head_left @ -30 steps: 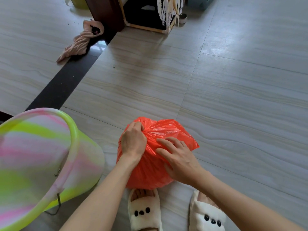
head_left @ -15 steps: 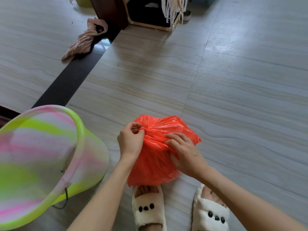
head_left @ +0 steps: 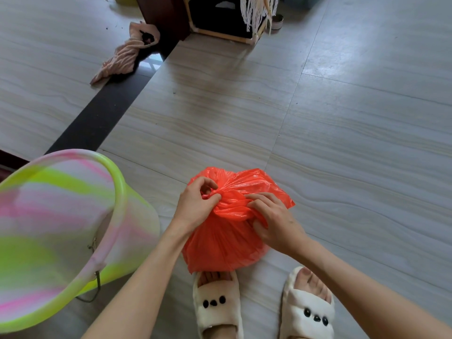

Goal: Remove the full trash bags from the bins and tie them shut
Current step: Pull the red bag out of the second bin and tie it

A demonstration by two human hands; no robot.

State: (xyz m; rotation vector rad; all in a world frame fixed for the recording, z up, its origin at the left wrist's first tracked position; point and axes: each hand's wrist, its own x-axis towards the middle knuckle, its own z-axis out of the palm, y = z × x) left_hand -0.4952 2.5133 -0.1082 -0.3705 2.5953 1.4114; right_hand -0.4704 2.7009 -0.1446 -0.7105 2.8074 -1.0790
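Note:
A full red plastic trash bag (head_left: 225, 241) stands on the tiled floor just in front of my feet. My left hand (head_left: 195, 206) pinches the gathered neck of the bag between thumb and fingers at its top left. My right hand (head_left: 271, 221) grips a twisted fold of the bag's top on the right side, thumb pressed under it. A green, pink and white striped bin (head_left: 63, 231) stands to the left of the bag, tilted toward me, with no bag in it.
My two feet wear white furry slippers (head_left: 217, 302) right behind the bag. A pink cloth (head_left: 124, 57) lies on the floor at the back left beside a dark floor strip (head_left: 97, 123). A wooden-framed cabinet (head_left: 220, 18) with white fringe stands at the back.
My left hand has shifted from lying over the bag's top to pinching its gathered neck. My right hand has closed around a fold of the bag. The view has tilted slightly.

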